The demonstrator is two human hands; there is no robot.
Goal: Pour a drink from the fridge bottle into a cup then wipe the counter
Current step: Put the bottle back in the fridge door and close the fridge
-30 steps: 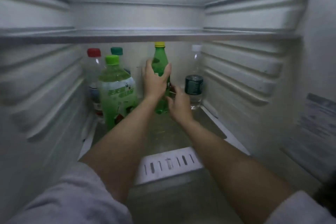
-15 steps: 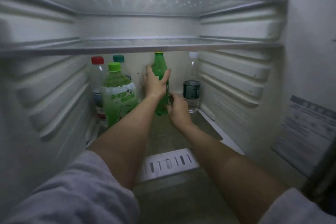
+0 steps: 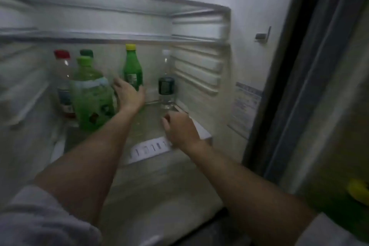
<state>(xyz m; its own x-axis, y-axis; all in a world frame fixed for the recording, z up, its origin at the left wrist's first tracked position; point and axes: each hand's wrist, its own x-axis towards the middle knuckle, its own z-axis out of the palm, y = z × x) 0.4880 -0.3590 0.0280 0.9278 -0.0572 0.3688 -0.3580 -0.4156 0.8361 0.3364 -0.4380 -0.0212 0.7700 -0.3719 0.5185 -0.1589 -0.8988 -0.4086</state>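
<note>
A slim green bottle (image 3: pixel 132 70) with a yellow cap stands upright at the back of the fridge shelf. My left hand (image 3: pixel 128 96) is in front of its lower part with the fingers spread, and the bottle's base is hidden behind it. I cannot tell if the fingertips touch the bottle. My right hand (image 3: pixel 179 128) is lower and to the right, near the shelf's front edge. Its fingers are loosely curled and it holds nothing. No cup is in view.
A big pale-green bottle (image 3: pixel 89 94) stands left of my left hand, with a red-capped bottle (image 3: pixel 62 78) and a dark-green-capped one (image 3: pixel 86 52) behind it. A clear bottle (image 3: pixel 166 86) with a dark label stands at the right wall. A glass shelf (image 3: pixel 99 36) runs above. The fridge door (image 3: pixel 319 86) is at the right.
My left hand has slid down from the green bottle's neck and middle to its lower part. My right hand has drawn back from the bottle toward the shelf front. The view has swung right.
</note>
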